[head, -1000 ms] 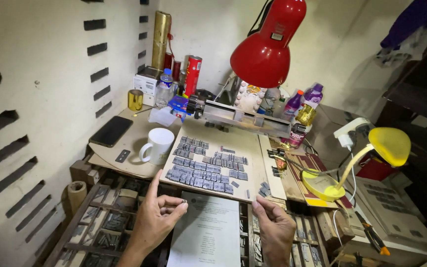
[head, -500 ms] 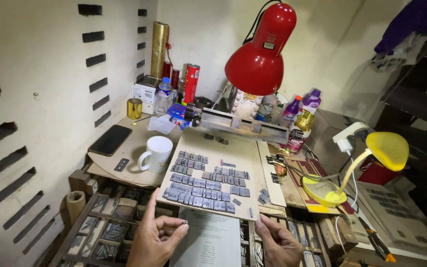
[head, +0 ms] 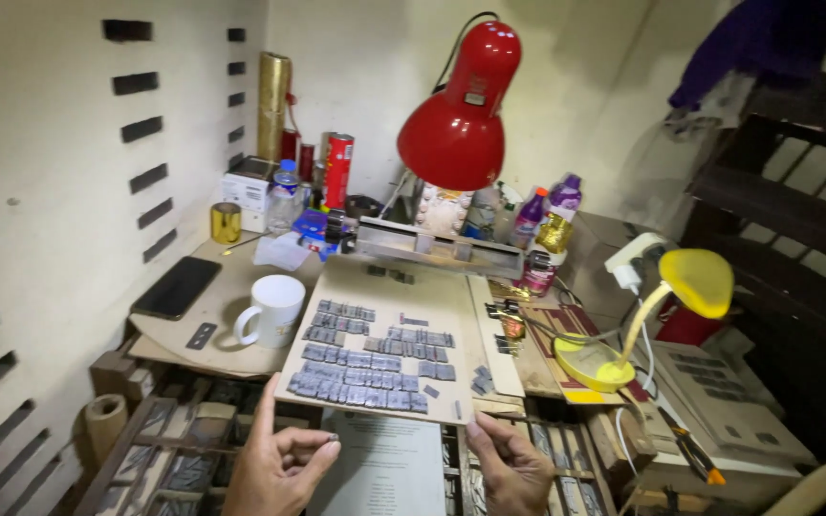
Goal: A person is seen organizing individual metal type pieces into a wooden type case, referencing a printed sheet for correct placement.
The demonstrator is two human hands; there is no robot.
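Note:
A tilted wooden board (head: 437, 296) carries several rows of small grey metal type blocks (head: 370, 368). Just below its front edge, my left hand (head: 274, 468) pinches one small metal type piece (head: 333, 439) between thumb and fingers. My right hand (head: 513, 468) grips the board's lower right corner, with the thumb on top and the fingers curled beneath. A printed paper sheet (head: 384, 468) lies between my two hands, under the board's edge.
A white mug (head: 274, 308) and a black phone (head: 176, 287) sit on a round shelf at the left. A red desk lamp (head: 456, 124) hangs over the board and a yellow lamp (head: 695, 282) stands at the right. Bottles and cans crowd the back. Compartmented type trays (head: 169, 463) lie below.
My left hand has drawn back from the board's front edge and now pinches a small type piece. Both hands sit lower in the view, which has tilted slightly.

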